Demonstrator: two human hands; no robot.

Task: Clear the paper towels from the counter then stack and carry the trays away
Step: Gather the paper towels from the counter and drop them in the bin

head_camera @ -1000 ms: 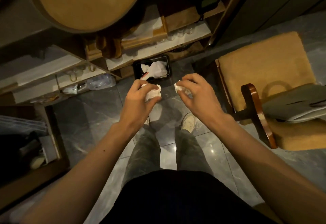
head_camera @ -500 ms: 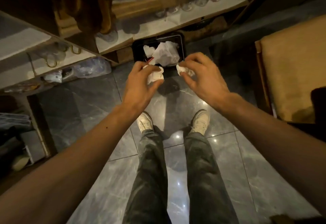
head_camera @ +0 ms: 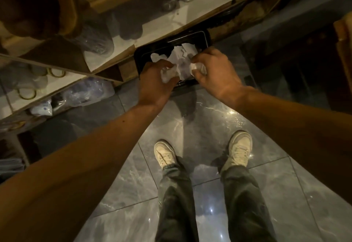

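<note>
A black rectangular bin (head_camera: 202, 37) stands on the floor against the shelving, with crumpled white paper (head_camera: 183, 55) inside. My left hand (head_camera: 154, 83) is over the bin's near edge, closed around a wadded paper towel (head_camera: 168, 74). My right hand (head_camera: 217, 74) is beside it, also over the bin, pinching a smaller crumpled paper towel (head_camera: 197, 68). Both wads are still in my fingers. No trays are in view.
Low white shelves (head_camera: 182, 16) with glasses and wrapped items run along the wall behind the bin. A wooden chair edge (head_camera: 343, 38) is at the far right. My feet (head_camera: 165, 154) stand on glossy grey floor tiles (head_camera: 200, 120).
Both hands have moved forward from in front of the bin to directly above it, still holding the paper wads. The head has tilted further down and closer to the floor.
</note>
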